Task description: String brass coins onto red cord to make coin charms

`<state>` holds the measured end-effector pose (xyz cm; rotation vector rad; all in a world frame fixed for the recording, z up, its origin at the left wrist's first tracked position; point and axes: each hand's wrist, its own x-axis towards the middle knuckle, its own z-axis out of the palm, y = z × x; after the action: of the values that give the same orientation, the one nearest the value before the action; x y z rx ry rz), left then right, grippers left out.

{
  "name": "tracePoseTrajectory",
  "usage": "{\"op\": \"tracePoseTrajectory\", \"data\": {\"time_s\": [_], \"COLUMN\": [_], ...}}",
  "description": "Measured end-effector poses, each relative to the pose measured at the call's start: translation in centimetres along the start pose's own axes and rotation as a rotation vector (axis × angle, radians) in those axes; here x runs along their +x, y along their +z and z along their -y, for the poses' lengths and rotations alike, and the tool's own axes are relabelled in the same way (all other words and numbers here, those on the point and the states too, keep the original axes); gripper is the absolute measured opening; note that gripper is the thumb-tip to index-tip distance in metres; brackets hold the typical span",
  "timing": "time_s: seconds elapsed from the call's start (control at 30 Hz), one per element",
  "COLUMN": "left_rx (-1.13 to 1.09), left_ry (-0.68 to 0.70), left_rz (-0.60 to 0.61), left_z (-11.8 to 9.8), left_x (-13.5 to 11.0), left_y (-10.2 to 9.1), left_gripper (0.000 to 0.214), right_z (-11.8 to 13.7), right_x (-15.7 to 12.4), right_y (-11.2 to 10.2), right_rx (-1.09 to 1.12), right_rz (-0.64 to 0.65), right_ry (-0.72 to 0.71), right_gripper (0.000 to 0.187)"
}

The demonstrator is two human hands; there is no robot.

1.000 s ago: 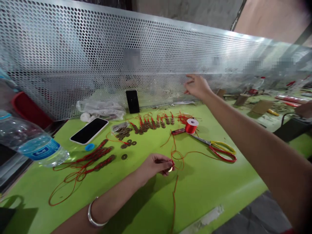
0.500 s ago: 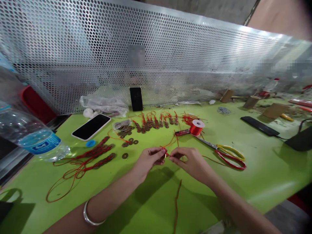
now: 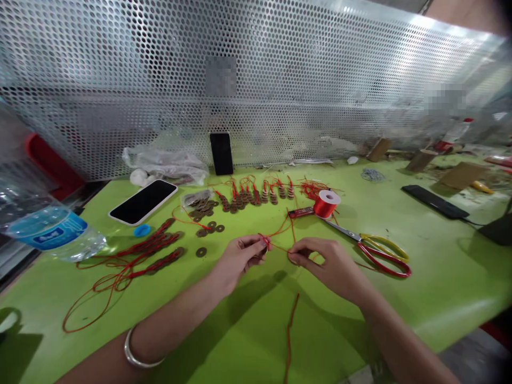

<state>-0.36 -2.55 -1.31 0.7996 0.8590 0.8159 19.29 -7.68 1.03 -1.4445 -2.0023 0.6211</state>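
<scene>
My left hand [image 3: 246,255] pinches a small coin with red cord knotted around it; the fingers cover most of the coin. A short stretch of red cord [image 3: 279,247] runs taut from there to my right hand [image 3: 320,256], whose thumb and fingertips are closed on it. Just beyond the hands stand a spool of red thread [image 3: 322,205] and a small dark red object [image 3: 301,212] beside it. Scissors [image 3: 360,237] with one yellow and one red handle lie partly spread to the right. Another red cord [image 3: 289,333] lies loose on the table in front.
Strung coins with red cords [image 3: 152,248] lie left. Loose coins [image 3: 201,252] and a row of finished coin stacks [image 3: 244,197] sit farther back. A white phone [image 3: 144,202], a water bottle [image 3: 52,224] and a blue cap [image 3: 142,230] are left. A perforated metal panel [image 3: 260,117] borders the green table.
My right hand has drawn away to the right from my left hand, stretching the red cord between them. My left hand keeps its pinch. The camera view has shifted slightly.
</scene>
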Motion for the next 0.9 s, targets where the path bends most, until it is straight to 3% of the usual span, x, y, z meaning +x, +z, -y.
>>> {"op": "tracePoseTrajectory", "data": {"time_s": [0.37, 0.53, 0.67, 0.77, 0.83, 0.9], "left_rx": [-0.042, 0.077, 0.209, 0.297, 0.378, 0.469], "left_ry": [-0.047, 0.01, 0.121, 0.182, 0.211, 0.239], "left_rz": [0.052, 0.043, 0.024, 0.031, 0.04, 0.044], "left_z": [0.2, 0.2, 0.3, 0.3, 0.2, 0.1], "left_x": [-0.1, -0.4, -0.6, -0.9, -1.1, -1.3], "left_y": [0.0, 0.4, 0.8, 1.0, 1.1, 1.1], "left_gripper": [0.022, 0.025, 0.024, 0.019, 0.017, 0.015], "right_z": [-0.7, -1.3, -1.3, -0.7, -0.1, 0.4], "right_x": [-0.2, -0.2, 0.6, 1.6, 2.1, 2.6], "right_y": [-1.2, -1.4, -0.6, 0.6, 1.5, 2.2], "right_rx": [-0.006, 0.03, 0.264, 0.444, 0.49, 0.479], "right_rz": [0.013, 0.071, 0.032, 0.102, 0.164, 0.136], "right_ry": [0.079, 0.099, 0.104, 0.119, 0.163, 0.183], "right_gripper": [0.012, 0.014, 0.019, 0.028, 0.031, 0.028]}}
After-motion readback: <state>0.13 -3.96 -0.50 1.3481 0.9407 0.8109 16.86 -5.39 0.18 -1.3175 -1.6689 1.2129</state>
